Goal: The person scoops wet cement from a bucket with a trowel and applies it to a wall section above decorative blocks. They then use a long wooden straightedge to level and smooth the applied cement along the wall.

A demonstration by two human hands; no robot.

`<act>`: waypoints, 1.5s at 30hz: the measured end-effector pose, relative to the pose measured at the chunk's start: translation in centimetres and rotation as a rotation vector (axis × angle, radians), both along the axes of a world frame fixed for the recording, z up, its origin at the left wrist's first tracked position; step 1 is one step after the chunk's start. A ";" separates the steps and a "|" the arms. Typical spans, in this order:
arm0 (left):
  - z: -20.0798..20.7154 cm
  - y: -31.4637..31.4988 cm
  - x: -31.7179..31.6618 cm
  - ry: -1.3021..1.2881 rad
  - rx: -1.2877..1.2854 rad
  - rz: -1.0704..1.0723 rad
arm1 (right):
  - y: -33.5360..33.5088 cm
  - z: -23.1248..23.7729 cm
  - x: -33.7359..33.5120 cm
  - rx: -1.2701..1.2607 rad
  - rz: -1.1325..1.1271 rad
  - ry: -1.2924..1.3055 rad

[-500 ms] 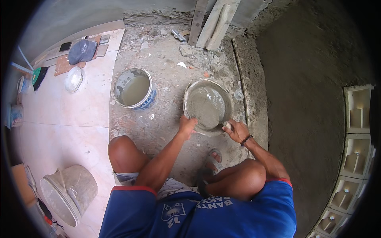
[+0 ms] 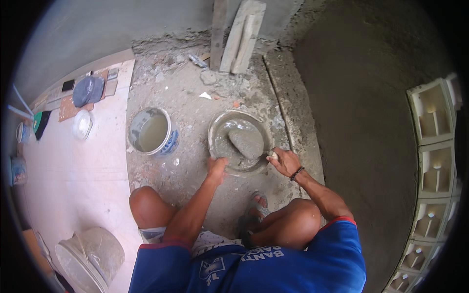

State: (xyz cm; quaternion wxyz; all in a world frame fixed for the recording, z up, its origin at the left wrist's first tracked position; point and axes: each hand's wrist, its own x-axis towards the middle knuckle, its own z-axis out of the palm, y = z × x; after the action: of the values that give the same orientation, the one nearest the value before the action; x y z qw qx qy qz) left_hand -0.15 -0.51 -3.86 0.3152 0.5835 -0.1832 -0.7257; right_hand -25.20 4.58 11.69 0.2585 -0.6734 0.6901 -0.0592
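A round bucket (image 2: 213, 128) of wet grey mortar (image 2: 223, 146) stands on the rough ground in front of me. My left hand (image 2: 217, 167) is closed on its near-left rim. On the right side, my right hand (image 2: 284, 162) grips the pale handle of a trowel (image 2: 245, 143). The trowel's rounded blade shows above the mortar surface inside the bucket, coated with grey mix. Its neck is partly hidden near the rim. To the left stands a second bucket (image 2: 167, 128) holding murky greyish water.
Pale tiles (image 2: 73, 161) cover the left, with a tipped bucket (image 2: 97, 249), a blue-grey cap (image 2: 88, 91), a broom (image 2: 41, 124) and a clear tub (image 2: 82, 124). A wooden float (image 2: 243, 36) leans on the far wall. Vent blocks (image 2: 435, 117) line the right beside dark plaster.
The trowel blade has risen into sight out of the mortar, carrying mix on it. Both hands keep their grips. The whole view has shifted, so the buckets sit lower and further left.
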 end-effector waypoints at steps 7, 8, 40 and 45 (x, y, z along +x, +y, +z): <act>6.1 -0.3 -0.8 0.077 -0.039 0.036 | -1.7 10.5 -3.7 -0.078 -0.066 0.014; 7.2 0.6 -0.3 0.070 -0.043 0.033 | -1.4 13.0 -4.1 -0.098 -0.091 -0.012; 55.3 2.9 -3.8 -0.230 0.016 -0.261 | 2.1 54.6 -11.3 0.170 -0.036 0.460; 59.7 0.3 -6.2 -0.055 -0.055 -0.359 | 2.6 52.6 -7.9 0.136 -0.008 0.417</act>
State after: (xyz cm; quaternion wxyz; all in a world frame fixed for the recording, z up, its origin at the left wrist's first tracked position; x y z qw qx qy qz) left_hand -6.31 -0.17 55.87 0.1912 0.5521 -0.3127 -0.7489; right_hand -33.11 7.14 64.26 0.1549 -0.6494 0.7336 0.1272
